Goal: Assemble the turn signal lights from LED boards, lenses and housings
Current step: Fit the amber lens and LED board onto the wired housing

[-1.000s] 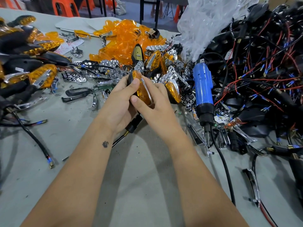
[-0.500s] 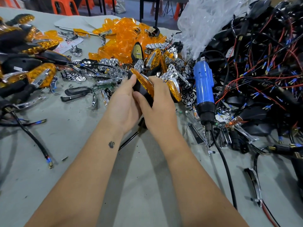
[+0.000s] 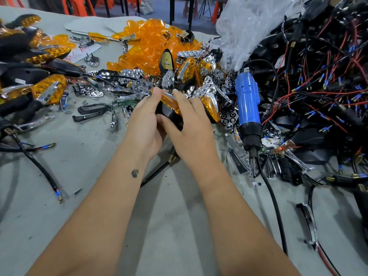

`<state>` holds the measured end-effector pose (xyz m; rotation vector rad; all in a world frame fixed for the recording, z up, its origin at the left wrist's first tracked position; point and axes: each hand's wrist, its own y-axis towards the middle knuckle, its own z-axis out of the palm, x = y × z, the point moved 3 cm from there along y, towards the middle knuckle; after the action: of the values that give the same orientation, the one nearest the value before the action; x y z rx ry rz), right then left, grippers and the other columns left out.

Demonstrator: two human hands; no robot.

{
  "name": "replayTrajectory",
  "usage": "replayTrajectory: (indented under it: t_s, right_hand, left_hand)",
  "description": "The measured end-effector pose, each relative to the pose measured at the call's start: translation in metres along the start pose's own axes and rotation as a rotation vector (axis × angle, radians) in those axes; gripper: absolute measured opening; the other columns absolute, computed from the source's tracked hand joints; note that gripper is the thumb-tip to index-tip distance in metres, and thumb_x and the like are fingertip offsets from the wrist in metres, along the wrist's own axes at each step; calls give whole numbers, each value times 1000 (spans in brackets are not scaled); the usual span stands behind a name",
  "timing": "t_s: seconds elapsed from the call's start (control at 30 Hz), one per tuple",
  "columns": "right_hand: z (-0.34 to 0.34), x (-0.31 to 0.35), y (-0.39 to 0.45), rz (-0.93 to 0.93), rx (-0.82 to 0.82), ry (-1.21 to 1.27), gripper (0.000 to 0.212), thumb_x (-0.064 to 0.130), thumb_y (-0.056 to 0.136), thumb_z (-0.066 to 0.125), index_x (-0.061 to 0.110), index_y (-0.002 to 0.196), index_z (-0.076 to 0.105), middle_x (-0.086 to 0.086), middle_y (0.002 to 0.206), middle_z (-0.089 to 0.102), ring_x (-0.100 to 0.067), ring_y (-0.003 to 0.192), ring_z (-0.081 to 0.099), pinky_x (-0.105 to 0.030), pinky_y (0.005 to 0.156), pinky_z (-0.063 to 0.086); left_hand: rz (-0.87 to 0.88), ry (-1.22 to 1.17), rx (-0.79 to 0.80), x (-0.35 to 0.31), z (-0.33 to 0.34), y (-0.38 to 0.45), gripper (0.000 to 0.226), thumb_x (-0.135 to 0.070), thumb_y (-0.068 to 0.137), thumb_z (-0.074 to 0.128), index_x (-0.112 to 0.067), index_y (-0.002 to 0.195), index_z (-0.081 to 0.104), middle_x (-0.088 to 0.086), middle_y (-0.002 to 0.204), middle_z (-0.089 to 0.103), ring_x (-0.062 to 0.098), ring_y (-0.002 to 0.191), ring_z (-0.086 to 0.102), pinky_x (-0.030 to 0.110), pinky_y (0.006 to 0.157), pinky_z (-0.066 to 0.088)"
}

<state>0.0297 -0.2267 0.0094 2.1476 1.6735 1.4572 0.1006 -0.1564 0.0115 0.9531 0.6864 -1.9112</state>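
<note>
Both hands hold one turn signal light [image 3: 170,108] above the middle of the table: a black housing with an amber lens on its top side. My left hand [image 3: 146,120] grips it from the left, thumb on the lens tip. My right hand [image 3: 192,124] covers its right side, thumb pressed on the black housing. A black stem with a cable [image 3: 159,170] hangs down from the light between my wrists. Behind the hands lie a heap of amber lenses [image 3: 151,42] and chrome reflector pieces [image 3: 137,82].
A blue electric screwdriver [image 3: 248,104] lies right of my hands, its cord running toward me. A tangle of black housings with red and black wires [image 3: 318,76] fills the right side. Finished amber lights [image 3: 45,90] lie at the left. A clear plastic bag [image 3: 249,22] sits behind.
The light has been turned in my hands: its amber lens, which faced me, now faces up and away, with the black housing toward me. My hands shifted slightly away from me.
</note>
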Motion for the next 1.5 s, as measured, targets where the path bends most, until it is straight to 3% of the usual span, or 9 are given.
replayTrajectory:
  t_s: [0.17,0.37,0.53,0.67,0.83,0.93,1.13,1.3,1.5]
  right_hand:
    - [-1,2,-1,17,-23,84,51,39,93,62,14,138,55,5,104,49,-3,89,45,-23,74,43]
    - [3,15,-5,26,110,183,53,44,92,56,21,140,54,0,106,57,-7,93,50,-18,81,42]
    - [7,23,-7,-4,228,128,50,35,96,62,15,141,54,-5,109,57,-20,101,55,-38,87,46]
    - [6,24,-7,14,228,146,48,35,96,62,14,139,56,-4,110,59,-20,101,55,-34,86,44]
    - [8,22,-7,47,207,186,49,39,94,63,19,138,57,2,110,59,-10,101,53,-22,85,42]
    - [8,18,-8,120,196,254,53,43,92,65,23,140,52,3,124,61,-11,113,54,-28,96,45]
    - [8,23,-6,95,64,248,32,33,92,67,16,118,70,10,104,55,-1,93,51,-13,79,41]
    - [6,23,-3,121,57,277,37,27,89,71,13,123,71,6,105,62,-9,98,58,-27,85,48]
    - [4,22,0,88,12,227,36,22,87,75,9,121,72,-2,103,68,-20,101,60,-37,88,49]
  left_hand:
    - [34,48,-14,-3,0,-2,23,-30,100,55,-18,85,67,-2,73,70,12,70,69,25,63,57]
    - [96,-216,-58,-9,-7,2,49,-43,96,49,-14,58,58,5,73,63,19,70,62,29,73,53]
    - [134,-280,-281,-14,-17,5,66,-32,102,38,-14,40,48,4,52,57,16,47,56,20,51,50]
    - [115,-233,-339,-15,-16,2,70,-32,102,35,-19,35,48,0,45,51,14,40,52,17,44,44]
    - [58,-231,-374,-16,-14,-1,65,-31,100,39,-18,37,48,0,44,51,14,36,52,19,41,47]
    - [24,-198,-421,-14,-14,-1,55,-31,97,41,-15,46,51,3,47,55,16,37,55,23,42,49]
    - [21,-169,-446,-10,-15,5,49,-32,96,46,-15,50,48,2,52,51,17,45,52,23,50,47]
    - [103,-359,-353,-9,-9,7,47,-26,101,45,-10,57,42,5,64,59,18,57,60,24,56,52]
    - [61,-319,-438,-10,-7,9,43,-30,97,53,-11,61,42,3,47,53,17,45,60,23,46,50]
